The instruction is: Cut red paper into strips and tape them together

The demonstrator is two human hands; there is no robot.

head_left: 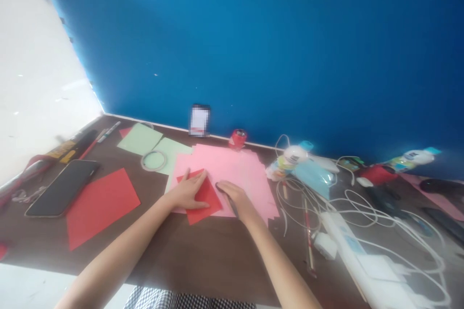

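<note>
My left hand point(188, 192) lies spread on a small red sheet of paper point(208, 198), fingers apart, pressing on it. That sheet rests at an angle on a stack of pink paper point(246, 174). Just right of the red sheet, my right hand point(239, 200) is closed around a slim dark tool point(228, 197); its tip points at the sheet's right edge, and blur hides its exact kind. A larger red sheet point(105, 205) lies to the left, partly under a phone point(63, 188). Pale green sheets point(139, 138) and a roll of tape point(153, 160) lie behind my left hand.
A red round container point(238, 139) and a small card-like item point(199, 119) stand near the blue wall point(253, 48). At the right are a white bottle point(290, 157), tangled white cables point(348, 203) and a power strip point(344, 239). A marker point(108, 132) lies far left.
</note>
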